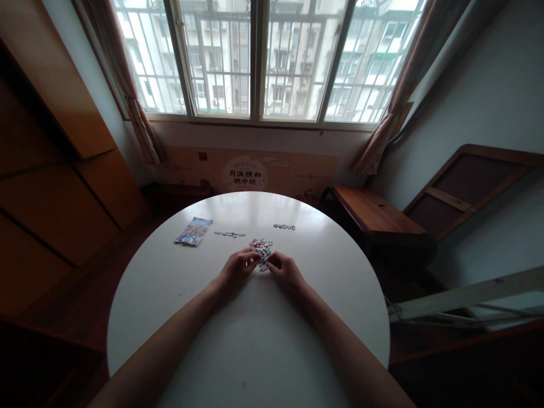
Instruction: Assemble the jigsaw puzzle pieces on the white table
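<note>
A heap of small jigsaw puzzle pieces (260,247) lies loose near the middle of the white round table (250,340). My left hand (241,264) rests at the heap's near left side, its fingers curled and pinched at a puzzle piece. From the right, my right hand (285,268) meets the same near edge, thumb and forefinger closed at a piece there. The fingertips almost touch, and the pieces between them are too small to make out well. Beyond the hands lie a joined strip of pieces (230,234) and a shorter joined strip (284,226).
A colourful printed sheet (194,231) lies at the table's left. Past the far edge are a barred window (284,62) and a banner (293,170). A wooden bench (378,209) stands to the right, with orange cabinets (38,232) on the left.
</note>
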A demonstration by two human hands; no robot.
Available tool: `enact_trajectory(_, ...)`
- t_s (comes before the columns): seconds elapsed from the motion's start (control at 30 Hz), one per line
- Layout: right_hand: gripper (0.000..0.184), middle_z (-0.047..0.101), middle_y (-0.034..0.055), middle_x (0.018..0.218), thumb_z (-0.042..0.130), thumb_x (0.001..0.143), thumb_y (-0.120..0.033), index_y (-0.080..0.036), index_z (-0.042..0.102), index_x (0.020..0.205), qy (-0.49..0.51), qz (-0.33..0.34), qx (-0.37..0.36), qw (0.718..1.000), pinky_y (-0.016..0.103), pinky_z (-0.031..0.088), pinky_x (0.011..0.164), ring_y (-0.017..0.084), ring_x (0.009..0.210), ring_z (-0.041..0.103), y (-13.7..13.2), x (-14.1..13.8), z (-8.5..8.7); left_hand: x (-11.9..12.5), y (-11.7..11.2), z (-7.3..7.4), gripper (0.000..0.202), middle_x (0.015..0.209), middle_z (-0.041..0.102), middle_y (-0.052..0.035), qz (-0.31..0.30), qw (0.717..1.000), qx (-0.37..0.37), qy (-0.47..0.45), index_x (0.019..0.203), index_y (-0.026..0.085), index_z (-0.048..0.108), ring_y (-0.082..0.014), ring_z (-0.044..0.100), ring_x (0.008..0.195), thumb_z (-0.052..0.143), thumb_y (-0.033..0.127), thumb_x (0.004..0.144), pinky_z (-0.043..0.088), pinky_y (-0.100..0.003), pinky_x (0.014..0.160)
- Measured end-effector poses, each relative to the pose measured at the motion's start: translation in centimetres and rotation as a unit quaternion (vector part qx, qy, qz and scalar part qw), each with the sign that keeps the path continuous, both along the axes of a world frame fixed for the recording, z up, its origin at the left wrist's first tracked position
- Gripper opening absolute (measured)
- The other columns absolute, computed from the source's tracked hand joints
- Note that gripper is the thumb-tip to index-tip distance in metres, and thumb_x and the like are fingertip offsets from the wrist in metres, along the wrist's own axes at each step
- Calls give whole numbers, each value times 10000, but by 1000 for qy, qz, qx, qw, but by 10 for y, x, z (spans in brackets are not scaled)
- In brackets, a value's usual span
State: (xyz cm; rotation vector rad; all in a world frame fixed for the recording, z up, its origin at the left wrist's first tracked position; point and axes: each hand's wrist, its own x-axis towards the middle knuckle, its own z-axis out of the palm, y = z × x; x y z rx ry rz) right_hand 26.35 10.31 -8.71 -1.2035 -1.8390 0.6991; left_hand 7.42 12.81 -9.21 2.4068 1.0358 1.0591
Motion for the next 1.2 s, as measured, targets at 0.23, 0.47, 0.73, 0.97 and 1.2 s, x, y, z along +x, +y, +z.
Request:
enact_trajectory(0.23,124,601,8,667,549,766,-262,-151,602,744,-1,-2,1,1000,227,398,585,118,594,503,0,0,0,0,0,0,151,800,621,-31,2,1000,0,12,877,169,665,-102,557,658,530,226,841,444,-209,635)
enact_trajectory(0.47,113,588,2,652,540,763,-247,-152,597,741,1,6,1,1000,221,385,565,111,574,482,-1,0,3,0,0,0,151,804,618,-28,5,1000,-3,16,876,173,664,-99,556,653,531,234,840,442,-204,630)
enact_trajectory(0.73,104,585,3,660,536,757,-238,-151,593,744,6,6,1,1000,221,387,567,112,582,483,0,0,1,1,-2,3,160,779,618,-27,3,1000,-3,16,870,170,671,-96,554,633,531,241,838,443,-204,623)
enact_trajectory(0.97,103,575,1,648,533,756,-232,-151,593,739,4,4,1,1000,223,384,570,113,582,479,-2,-1,4,1,-2,2,163,786,622,-29,2,1000,-2,18,881,170,672,-97,556,636,535,247,840,440,-200,608)
enact_trajectory(1.2,99,567,-4,635,534,754,-230,-152,589,728,2,3,-1,1000,222,378,565,111,576,470,-1,-1,4,1,-1,1,159,779,624,-27,2,1000,-5,14,873,172,673,-95,556,629,536,247,838,447,-203,612)
